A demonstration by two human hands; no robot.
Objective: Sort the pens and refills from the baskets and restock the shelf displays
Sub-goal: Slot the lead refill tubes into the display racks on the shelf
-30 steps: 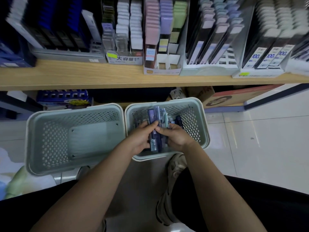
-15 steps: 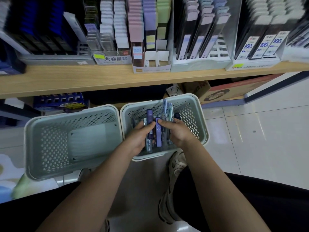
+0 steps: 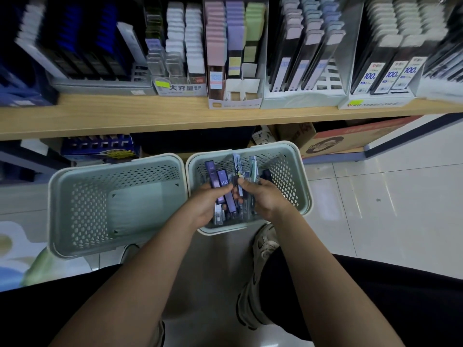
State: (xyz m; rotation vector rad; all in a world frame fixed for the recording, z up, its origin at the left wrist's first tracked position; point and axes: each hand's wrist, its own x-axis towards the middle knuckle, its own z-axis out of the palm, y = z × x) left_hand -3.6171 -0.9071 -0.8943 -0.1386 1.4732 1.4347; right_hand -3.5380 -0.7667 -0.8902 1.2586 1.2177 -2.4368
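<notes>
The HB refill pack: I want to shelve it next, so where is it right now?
In the head view, the HB refill pack is in the right basket, gripped by the left hand, beside the packs in the right hand.

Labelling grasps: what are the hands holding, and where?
Left hand grips purple refill cases at their lower halves; right hand pinches clear pen packs mid-length.
</notes>
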